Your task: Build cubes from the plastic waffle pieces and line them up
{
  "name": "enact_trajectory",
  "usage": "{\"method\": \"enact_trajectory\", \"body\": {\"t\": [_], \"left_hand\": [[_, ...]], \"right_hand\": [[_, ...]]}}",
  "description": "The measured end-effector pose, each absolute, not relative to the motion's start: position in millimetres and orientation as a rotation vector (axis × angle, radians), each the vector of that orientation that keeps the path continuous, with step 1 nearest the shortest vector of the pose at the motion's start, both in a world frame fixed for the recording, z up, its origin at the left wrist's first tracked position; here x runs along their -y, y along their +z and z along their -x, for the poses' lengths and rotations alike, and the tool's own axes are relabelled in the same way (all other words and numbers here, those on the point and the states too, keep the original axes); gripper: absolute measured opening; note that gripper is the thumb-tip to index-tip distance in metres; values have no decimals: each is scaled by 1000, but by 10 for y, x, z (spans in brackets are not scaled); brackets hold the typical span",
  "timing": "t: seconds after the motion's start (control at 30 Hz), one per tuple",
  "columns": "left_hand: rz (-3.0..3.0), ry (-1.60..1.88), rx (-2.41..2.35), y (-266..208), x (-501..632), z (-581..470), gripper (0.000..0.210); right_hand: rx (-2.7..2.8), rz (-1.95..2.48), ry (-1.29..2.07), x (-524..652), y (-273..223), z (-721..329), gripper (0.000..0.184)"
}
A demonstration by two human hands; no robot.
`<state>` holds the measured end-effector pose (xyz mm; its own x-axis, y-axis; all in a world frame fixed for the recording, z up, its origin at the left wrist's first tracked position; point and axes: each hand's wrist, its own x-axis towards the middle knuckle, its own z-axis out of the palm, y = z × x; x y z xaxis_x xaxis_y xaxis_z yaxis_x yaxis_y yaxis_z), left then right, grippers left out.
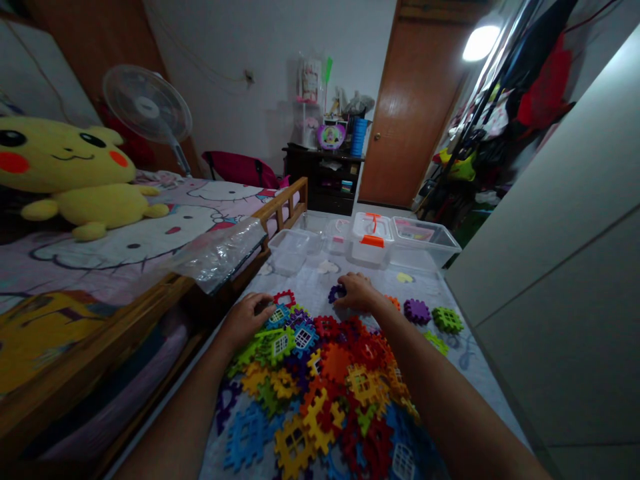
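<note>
A heap of colourful plastic interlocking building pieces lies spread over the bed sheet between my forearms. My right hand is at the far side of the heap, its fingers closed on a dark purple piece with an opening in it. My left hand rests at the heap's left edge, thumb and fingers apart. Close to those fingertips are a red frame-shaped piece and a blue window piece. To the right of my right forearm sit a purple piece and a green piece.
Clear plastic boxes stand at the far end, including an open box, an orange-latched box and a long box. A wooden rail borders the left. A white cabinet closes off the right.
</note>
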<state>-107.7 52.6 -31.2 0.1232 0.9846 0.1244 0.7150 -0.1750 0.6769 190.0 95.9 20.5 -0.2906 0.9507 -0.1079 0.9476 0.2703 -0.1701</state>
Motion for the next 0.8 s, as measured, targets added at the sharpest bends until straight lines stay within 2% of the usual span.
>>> {"method": "enact_trajectory", "body": {"t": [0.17, 0.43, 0.6, 0.8], "left_hand": [[-1962, 784, -1635, -342, -542, 1087, 48], [-1945, 787, -1642, -313, -523, 1085, 47], [-1923, 791, -1640, -300, -519, 1074, 47], [-1899, 813, -1602, -259, -499, 1040, 51]], "right_hand": [[2514, 1861, 277, -909, 138, -1827, 37], [2486, 1819, 300, -886, 160, -1807, 42], [2323, 1765, 281, -802, 466, -2088, 51], [1991, 1568, 355, -244, 824, -2831, 36]]}}
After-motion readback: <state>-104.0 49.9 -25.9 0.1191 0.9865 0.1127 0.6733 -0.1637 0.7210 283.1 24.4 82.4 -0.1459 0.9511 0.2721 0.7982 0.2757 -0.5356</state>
